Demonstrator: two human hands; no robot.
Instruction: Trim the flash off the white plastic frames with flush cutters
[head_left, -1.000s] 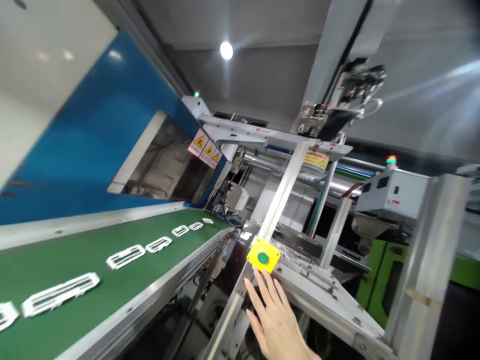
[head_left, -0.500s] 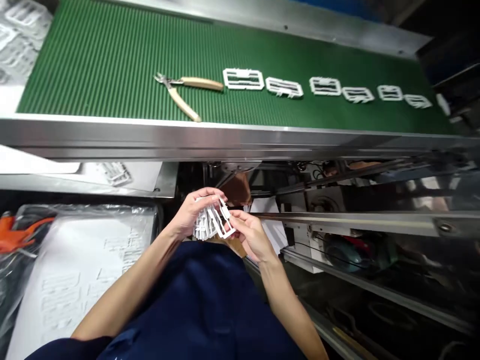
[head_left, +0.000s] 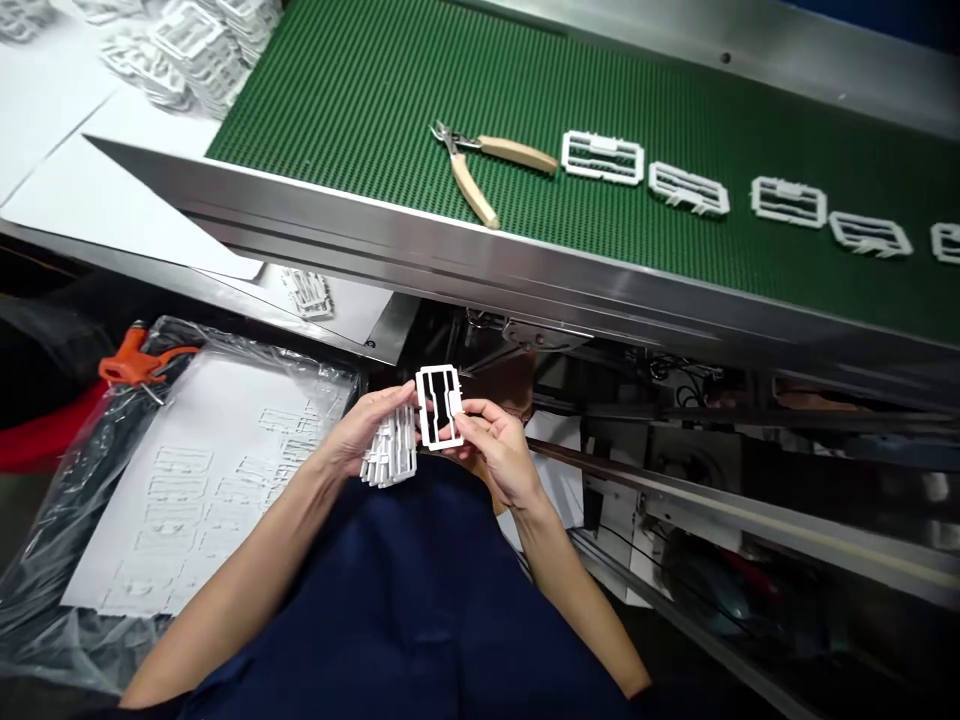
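My left hand is closed around a stack of white plastic frames, held edge-on in front of my body. Between thumb and fingers, my right hand grips one white plastic frame by its right side. This frame faces me, upright, with long openings and a small tab on its right bar. My left fingertips are at its upper left edge; whether they press on it I cannot tell. Both hands are below the near edge of the green conveyor belt.
Side cutters with tan handles lie spread on the belt, left of a row of white frames. Piles of frames stand at the upper left. An orange air gun rests beside a plastic-lined box. Metal rails run at right.
The single frame has come away from the stack and turned to face me, in my right hand. My view has swung left, so the belt and cutters appear further right.
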